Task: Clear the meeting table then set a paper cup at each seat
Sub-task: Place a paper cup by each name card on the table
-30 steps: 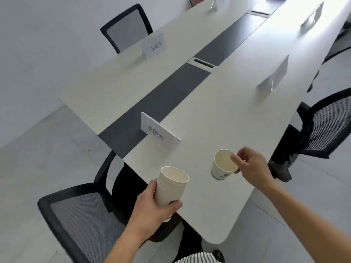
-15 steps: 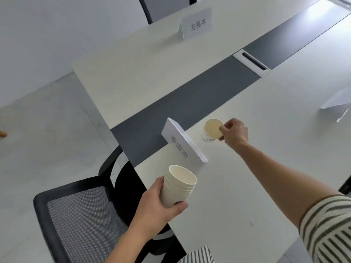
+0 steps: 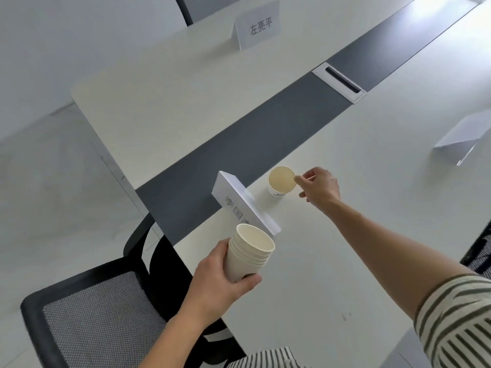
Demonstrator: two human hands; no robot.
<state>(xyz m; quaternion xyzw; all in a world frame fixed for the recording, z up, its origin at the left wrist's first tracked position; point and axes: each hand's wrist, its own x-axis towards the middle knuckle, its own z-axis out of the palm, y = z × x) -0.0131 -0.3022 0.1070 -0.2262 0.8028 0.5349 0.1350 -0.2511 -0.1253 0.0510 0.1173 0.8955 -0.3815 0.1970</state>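
A single paper cup (image 3: 281,181) stands upright on the white meeting table (image 3: 345,235), just right of the near name card (image 3: 245,207). My right hand (image 3: 320,189) is beside it: the index fingertip touches the rim and the thumb is clear of the cup wall. Over the table's near edge, my left hand (image 3: 220,278) is wrapped around a stack of several nested paper cups (image 3: 249,254).
A black mesh chair (image 3: 101,314) stands at the table's near end, under my left arm. A second name card (image 3: 256,25) stands on the far side and a clear one (image 3: 462,136) at the right. A dark centre strip with a cable hatch (image 3: 341,82) runs along the table.
My right hand carried the single cup forward from the near table edge and set it down beside the near name card, then loosened its fingers. The left hand kept the stack.
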